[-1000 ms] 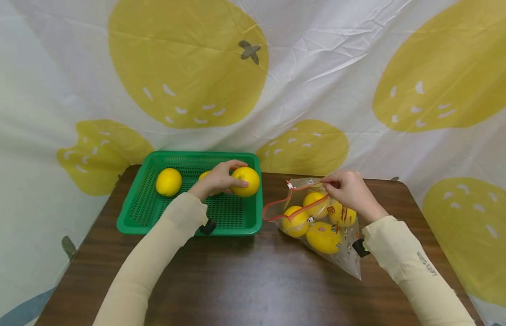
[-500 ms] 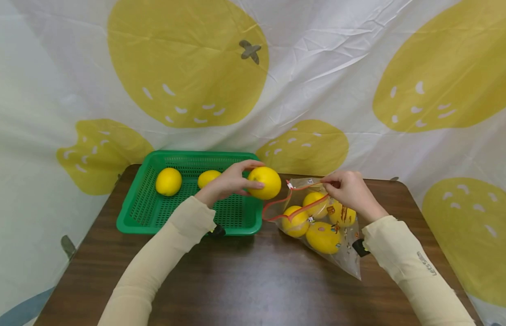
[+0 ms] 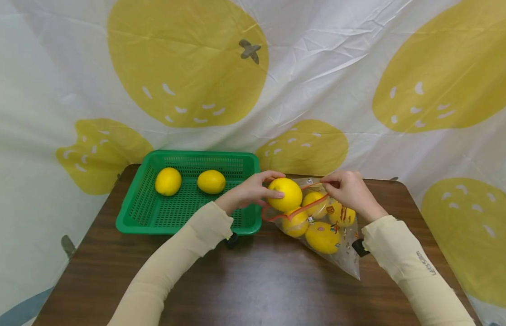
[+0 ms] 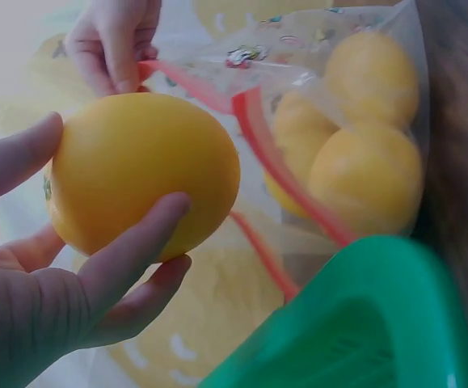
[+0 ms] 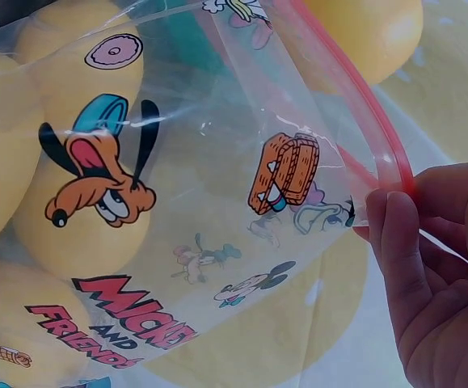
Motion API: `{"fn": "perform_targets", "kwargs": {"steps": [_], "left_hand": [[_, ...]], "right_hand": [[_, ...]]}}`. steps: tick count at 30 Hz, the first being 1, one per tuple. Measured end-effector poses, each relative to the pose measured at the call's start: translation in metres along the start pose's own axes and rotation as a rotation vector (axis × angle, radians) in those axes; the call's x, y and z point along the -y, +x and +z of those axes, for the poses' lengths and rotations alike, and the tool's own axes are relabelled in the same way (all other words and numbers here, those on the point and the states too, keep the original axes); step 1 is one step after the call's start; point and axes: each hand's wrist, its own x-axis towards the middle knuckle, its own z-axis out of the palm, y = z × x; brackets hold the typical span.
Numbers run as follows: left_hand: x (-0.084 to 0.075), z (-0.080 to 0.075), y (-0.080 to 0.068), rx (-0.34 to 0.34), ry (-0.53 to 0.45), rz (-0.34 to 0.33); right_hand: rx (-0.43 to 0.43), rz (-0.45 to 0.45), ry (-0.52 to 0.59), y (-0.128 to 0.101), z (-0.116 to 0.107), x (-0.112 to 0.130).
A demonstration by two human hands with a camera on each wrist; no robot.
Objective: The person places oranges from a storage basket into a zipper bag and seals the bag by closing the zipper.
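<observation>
My left hand (image 3: pixel 250 190) grips a yellow lemon (image 3: pixel 286 197), thumb on one side and fingers on the other. The fruit is at the mouth of a clear zip bag (image 3: pixel 347 259) with red edging and cartoon prints. Pinched between thumb and fingertips of my right hand (image 3: pixel 350 192) is the bag's red edge (image 5: pixel 391 162), lifted at its far right corner. Several lemons lie inside the bag, seen through the plastic. In the left wrist view the held lemon (image 4: pixel 145 170) hides part of the bag's opening.
A green perforated basket (image 3: pixel 126 217) stands left of the bag, touching distance from my left forearm. Two lemons sit in it, one at the left (image 3: pixel 168 181) and one near the middle (image 3: pixel 211 182). Both stand on a dark wooden table (image 3: pixel 253 280) before a fruit-print cloth (image 3: pixel 301 81).
My left hand has carried the lemon rightward from above the basket to the bag's mouth. The basket's middle lemon has come fully into view. My right hand keeps its place on the bag.
</observation>
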Motion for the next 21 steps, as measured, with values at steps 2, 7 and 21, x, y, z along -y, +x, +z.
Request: {"fn": "perform_targets", "kwargs": {"steps": [2, 7, 21], "left_hand": [[0.002, 0.004, 0.003, 0.015, -0.019, -0.003], [0.007, 0.014, 0.01, 0.068, -0.049, -0.008], [0.013, 0.051, 0.028, 0.028, 0.062, -0.069]], "right_hand": [[0.001, 0.003, -0.002, 0.0, 0.0, 0.0], [0.002, 0.002, 0.001, 0.001, 0.0, 0.0], [-0.002, -0.005, 0.02, 0.003, 0.002, 0.001]]}}
